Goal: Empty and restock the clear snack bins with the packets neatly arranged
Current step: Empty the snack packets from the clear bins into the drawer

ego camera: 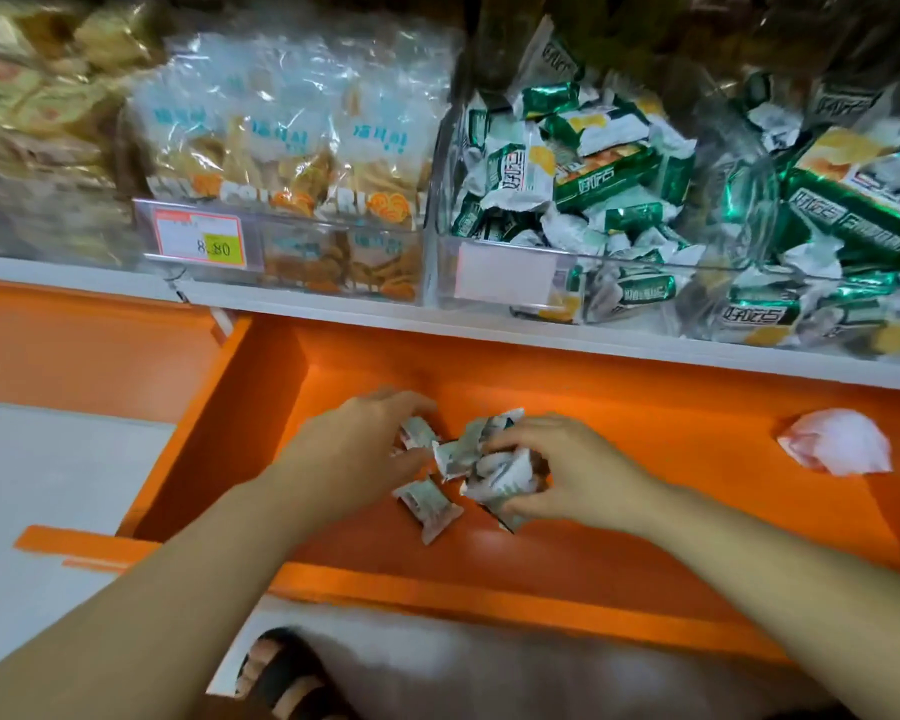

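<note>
Both hands are down inside an orange drawer (645,407) that is pulled out under a white shelf (333,310). A small pile of white and grey packets (500,478) lies on the drawer floor, right between the two hands.

The right hand (567,470) has its fingers and thumb curled round a bunch of these packets and grips them. The packets stick out to the left of its fingers. The left hand (359,444) is just beside it. Its fingers are bent over one packet at the top left of the pile, with the thumb under it, so it pinches that packet. The picture is a bit blurry there. One loose packet (427,506) lies flat on the drawer floor, just below the left hand and left of the right hand. No hand touches it.

Far to the right in the drawer, well away from the hands, lies a crumpled pink and white bag (835,441).

Two clear bins stand side by side on the shelf, above the hands. The left bin (281,214) holds see-through bags (281,142) of yellow snacks standing in rows, and it has a red price tag (198,237) on the front. The right bin (645,262) is full of green packets (609,179) in a messy heap, and it has a blank label (505,277) on the front.

A foot (281,672) in a dark sandal shows on the floor (48,485) below the drawer.
</note>
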Action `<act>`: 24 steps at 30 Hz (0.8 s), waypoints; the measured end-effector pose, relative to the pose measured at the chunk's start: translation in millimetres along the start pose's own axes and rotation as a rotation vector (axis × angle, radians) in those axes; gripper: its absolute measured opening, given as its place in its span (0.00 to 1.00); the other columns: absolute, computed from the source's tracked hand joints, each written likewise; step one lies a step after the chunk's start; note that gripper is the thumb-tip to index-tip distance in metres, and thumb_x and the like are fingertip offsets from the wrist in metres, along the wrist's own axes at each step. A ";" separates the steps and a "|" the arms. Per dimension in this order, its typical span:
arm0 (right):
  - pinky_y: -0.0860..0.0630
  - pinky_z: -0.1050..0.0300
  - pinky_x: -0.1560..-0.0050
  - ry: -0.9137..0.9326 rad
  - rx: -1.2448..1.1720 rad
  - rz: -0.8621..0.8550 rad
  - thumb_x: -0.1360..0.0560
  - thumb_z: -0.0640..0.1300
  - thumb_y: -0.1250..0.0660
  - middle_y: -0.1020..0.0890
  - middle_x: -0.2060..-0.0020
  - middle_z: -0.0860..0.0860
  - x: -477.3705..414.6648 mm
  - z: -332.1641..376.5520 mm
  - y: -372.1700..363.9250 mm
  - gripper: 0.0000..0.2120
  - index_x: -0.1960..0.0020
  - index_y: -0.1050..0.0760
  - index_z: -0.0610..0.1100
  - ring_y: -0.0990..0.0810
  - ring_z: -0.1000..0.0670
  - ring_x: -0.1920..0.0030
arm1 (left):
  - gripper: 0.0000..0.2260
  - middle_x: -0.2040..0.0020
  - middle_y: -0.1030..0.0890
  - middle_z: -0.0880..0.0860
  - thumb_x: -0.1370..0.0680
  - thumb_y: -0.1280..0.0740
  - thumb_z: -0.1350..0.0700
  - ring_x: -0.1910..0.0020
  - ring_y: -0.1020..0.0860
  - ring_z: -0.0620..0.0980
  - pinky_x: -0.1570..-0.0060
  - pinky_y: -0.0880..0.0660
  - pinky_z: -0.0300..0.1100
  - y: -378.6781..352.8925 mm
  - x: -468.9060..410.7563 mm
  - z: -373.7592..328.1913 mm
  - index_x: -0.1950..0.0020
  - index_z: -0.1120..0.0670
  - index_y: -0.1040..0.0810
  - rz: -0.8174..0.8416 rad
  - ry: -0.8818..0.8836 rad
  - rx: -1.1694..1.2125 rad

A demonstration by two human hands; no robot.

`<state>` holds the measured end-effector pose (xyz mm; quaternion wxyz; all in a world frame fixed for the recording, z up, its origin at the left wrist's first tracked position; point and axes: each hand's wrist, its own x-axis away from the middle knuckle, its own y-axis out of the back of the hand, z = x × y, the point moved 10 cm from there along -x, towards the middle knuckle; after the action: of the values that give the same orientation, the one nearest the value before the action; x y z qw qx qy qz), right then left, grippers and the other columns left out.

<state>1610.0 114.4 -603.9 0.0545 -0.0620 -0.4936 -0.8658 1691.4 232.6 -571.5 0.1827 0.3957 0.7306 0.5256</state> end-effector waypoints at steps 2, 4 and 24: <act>0.34 0.62 0.43 -0.044 0.039 0.071 0.30 0.53 0.26 0.25 0.35 0.53 -23.0 -24.3 -37.7 0.28 0.33 0.28 0.49 0.29 0.51 0.36 | 0.18 0.36 0.26 0.43 0.22 0.35 0.47 0.43 0.23 0.46 0.53 0.25 0.40 -3.8 -6.4 23.0 0.32 0.40 0.31 -0.027 0.079 -0.061; 0.32 0.57 0.39 -0.096 0.066 0.128 0.30 0.51 0.26 0.25 0.35 0.51 -46.1 -43.7 -68.5 0.27 0.33 0.28 0.47 0.28 0.49 0.35 | 0.18 0.35 0.26 0.44 0.22 0.36 0.46 0.43 0.23 0.46 0.52 0.23 0.43 -6.9 -12.0 39.8 0.32 0.41 0.31 -0.030 0.130 -0.084; 0.31 0.77 0.50 -0.005 -0.114 -0.209 0.25 0.44 0.31 0.21 0.53 0.61 -19.4 24.6 89.4 0.11 0.43 0.21 0.50 0.24 0.66 0.53 | 0.11 0.46 0.20 0.54 0.23 0.35 0.59 0.51 0.22 0.55 0.56 0.27 0.45 106.2 -16.5 -11.9 0.41 0.56 0.21 -0.658 -0.155 0.021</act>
<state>1644.4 90.9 -518.8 -0.0410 -0.0156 -0.4474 -0.8932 1734.5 226.7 -472.5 0.3934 0.1792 0.8085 0.3993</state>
